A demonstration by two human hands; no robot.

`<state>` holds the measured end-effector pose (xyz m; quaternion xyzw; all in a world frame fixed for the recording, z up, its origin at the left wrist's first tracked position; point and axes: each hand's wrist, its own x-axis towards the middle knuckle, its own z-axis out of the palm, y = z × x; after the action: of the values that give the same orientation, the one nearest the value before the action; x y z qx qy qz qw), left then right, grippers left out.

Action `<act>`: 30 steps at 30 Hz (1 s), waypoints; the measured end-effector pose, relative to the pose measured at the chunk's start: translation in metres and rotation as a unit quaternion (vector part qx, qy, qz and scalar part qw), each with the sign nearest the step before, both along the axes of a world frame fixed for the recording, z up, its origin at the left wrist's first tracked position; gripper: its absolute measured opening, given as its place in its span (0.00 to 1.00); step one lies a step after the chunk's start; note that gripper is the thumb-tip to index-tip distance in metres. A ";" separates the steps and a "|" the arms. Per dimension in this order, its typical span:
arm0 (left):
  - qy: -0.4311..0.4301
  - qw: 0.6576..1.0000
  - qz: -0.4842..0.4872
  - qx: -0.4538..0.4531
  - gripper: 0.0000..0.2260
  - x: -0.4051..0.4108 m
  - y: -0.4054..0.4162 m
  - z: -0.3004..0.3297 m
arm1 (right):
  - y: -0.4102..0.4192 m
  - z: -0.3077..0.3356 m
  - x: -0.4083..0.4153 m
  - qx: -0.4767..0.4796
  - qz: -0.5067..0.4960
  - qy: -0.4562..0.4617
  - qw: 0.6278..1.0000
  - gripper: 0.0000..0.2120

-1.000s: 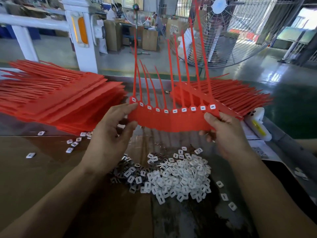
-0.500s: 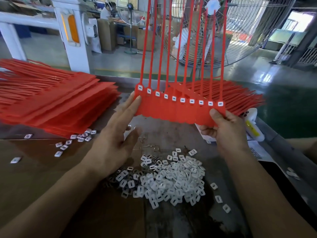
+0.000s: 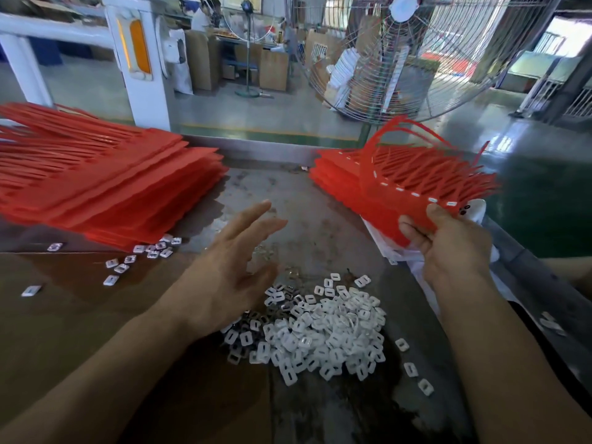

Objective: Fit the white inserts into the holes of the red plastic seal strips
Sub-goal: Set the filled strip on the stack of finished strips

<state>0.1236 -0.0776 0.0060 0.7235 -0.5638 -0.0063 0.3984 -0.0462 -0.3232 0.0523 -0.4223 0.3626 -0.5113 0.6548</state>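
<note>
In the head view, the right hand (image 3: 448,241) is pinching the near edge of a red strip sheet (image 3: 387,200), white inserts showing along its row of holes, over the right-hand red stack (image 3: 339,174). The left hand (image 3: 230,270) is hovering open, fingers spread, above the bench (image 3: 304,200). Loose white inserts (image 3: 323,331) are lying heaped between the arms. No writing is readable.
</note>
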 end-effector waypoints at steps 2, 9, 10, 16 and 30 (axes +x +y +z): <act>0.000 1.000 0.002 -0.003 0.23 -0.001 0.000 0.001 | 0.000 0.002 0.000 0.005 0.000 -0.002 1.000 0.06; -0.010 1.000 -0.002 -0.008 0.19 -0.006 0.002 0.002 | -0.008 0.006 0.005 0.000 0.081 -0.056 0.995 0.06; -0.015 1.000 -0.002 -0.007 0.20 -0.006 0.002 0.002 | -0.009 0.002 0.006 0.003 0.080 -0.040 0.996 0.09; -0.019 1.000 0.020 -0.006 0.18 -0.004 0.004 0.003 | -0.014 -0.014 0.006 0.032 0.100 0.163 0.981 0.15; 0.545 0.762 0.143 -0.319 0.12 0.040 0.016 0.014 | 0.030 -0.027 0.028 -0.198 0.266 0.306 0.893 0.12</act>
<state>0.1634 -0.0616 0.0199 0.5015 -0.1106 -0.1618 0.8427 -0.0184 -0.2934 0.0252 -0.7592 0.3110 -0.2248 0.5256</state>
